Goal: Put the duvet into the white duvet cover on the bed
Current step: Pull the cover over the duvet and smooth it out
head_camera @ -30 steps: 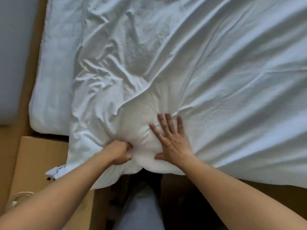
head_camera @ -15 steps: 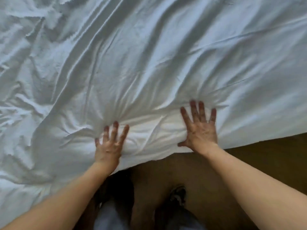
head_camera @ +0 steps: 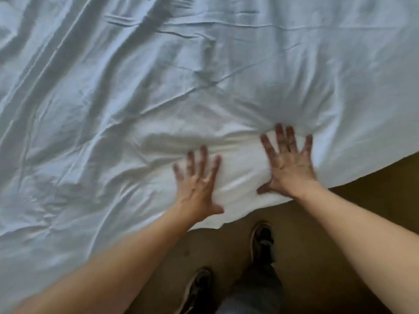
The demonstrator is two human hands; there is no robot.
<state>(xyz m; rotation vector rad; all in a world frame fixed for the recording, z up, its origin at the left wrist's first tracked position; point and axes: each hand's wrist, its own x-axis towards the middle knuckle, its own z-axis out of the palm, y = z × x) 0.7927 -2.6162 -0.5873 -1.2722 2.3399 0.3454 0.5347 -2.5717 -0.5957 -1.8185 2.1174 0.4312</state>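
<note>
Left hand (head_camera: 197, 182): lay palm down on the white duvet cover (head_camera: 158, 87), close to its near edge.
Left fingers (head_camera: 203, 155): straight, moderately spread with gaps between them, thumb out to the side near the hem. They gripped nothing and only pressed flat on the cloth. The tips were motion-blurred.
Right hand (head_camera: 289, 168): also palm down on the cover, just beside the left hand and a bit further in from the edge.
Right fingers (head_camera: 280, 134): fanned wide, wider than the left, with the thumb pointing toward the left hand. There was no pinch and no curl. The tips touched the foot of a raised fold.
Gap between hands: a strip of brighter, puffier fabric.
Duvet cover: spread across nearly the whole view and creased all over, with long wrinkles running away from the hands. Its near edge ran diagonally, hanging just over the floor (head_camera: 340, 223).
Duvet: not seen bare. The cloth under and between the hands looked padded, but I couldn't tell how much of it sat inside the cover.
Floor: brown, showing below the cover's edge.
Person: stood at the near edge with both bare forearms reaching forward, dark shoes (head_camera: 263, 241) on the floor and a grey trouser leg (head_camera: 254, 291) below the right arm.
</note>
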